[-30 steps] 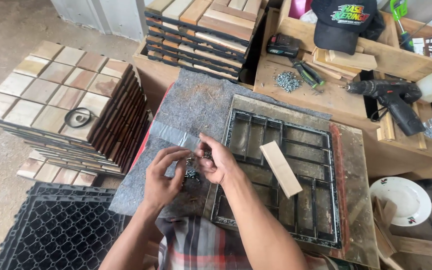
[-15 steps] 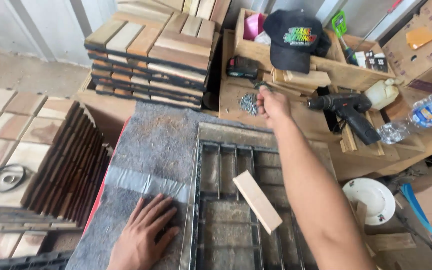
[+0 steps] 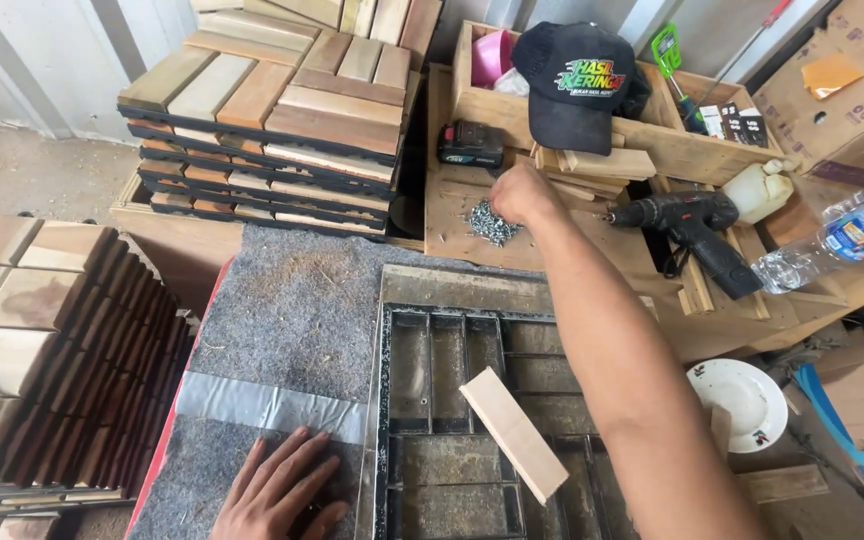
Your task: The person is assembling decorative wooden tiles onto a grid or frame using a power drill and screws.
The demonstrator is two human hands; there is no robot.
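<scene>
Reaching my right hand with fingers curled at the screw pile, left hand flat on felt; a careless pinch could scatter screws.

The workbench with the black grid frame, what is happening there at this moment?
A person works at a bench covered with grey felt. The right hand reaches out to a small pile of screws on the wooden tray behind the bench, fingers closed at the pile. The left hand lies flat on the felt beside a black plastic grid frame. One loose wooden slat lies slanted on the frame. A cordless drill rests to the right, and finished wooden deck tiles are stacked behind.
</scene>
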